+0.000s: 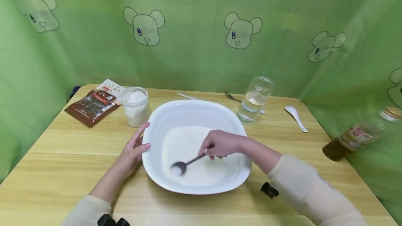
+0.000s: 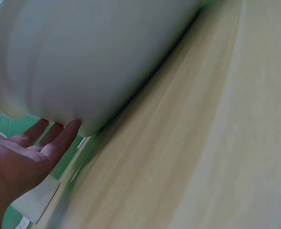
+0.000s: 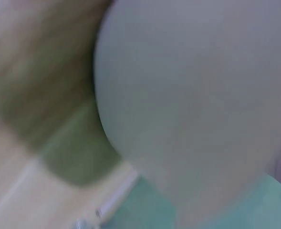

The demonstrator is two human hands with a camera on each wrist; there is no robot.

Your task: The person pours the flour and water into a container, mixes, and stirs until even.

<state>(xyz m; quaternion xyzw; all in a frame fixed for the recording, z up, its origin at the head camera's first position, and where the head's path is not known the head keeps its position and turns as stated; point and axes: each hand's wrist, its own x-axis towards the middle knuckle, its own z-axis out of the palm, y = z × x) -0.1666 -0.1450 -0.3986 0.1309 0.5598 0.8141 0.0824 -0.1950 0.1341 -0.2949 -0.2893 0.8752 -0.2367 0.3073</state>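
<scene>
A large white basin [image 1: 196, 188] with white liquid [image 1: 179, 142] in its bottom stands on the table. My right hand [image 1: 224, 144] reaches over its right side and grips the handle of a dark spoon [image 1: 179, 166], whose motion-blurred head is at the liquid. At the basin's left side, my left hand [image 1: 132, 154] rests its fingertips and thumb against the rim. In the left wrist view, its extended fingers [image 2: 64, 138] touch the basin's outer wall [image 2: 97, 57]. The right wrist view is mostly filled by the basin [image 3: 188, 95], with a sliver of hand at the edge.
A tub of white powder [image 1: 135, 109] and a brown packet [image 1: 94, 105] stand back left. Behind the basin's right side are a glass jar of water [image 1: 251, 104] and a fork [image 1: 230, 96]. Farther right lie a white spoon [image 1: 295, 117] and a bottle of brown liquid [image 1: 348, 140].
</scene>
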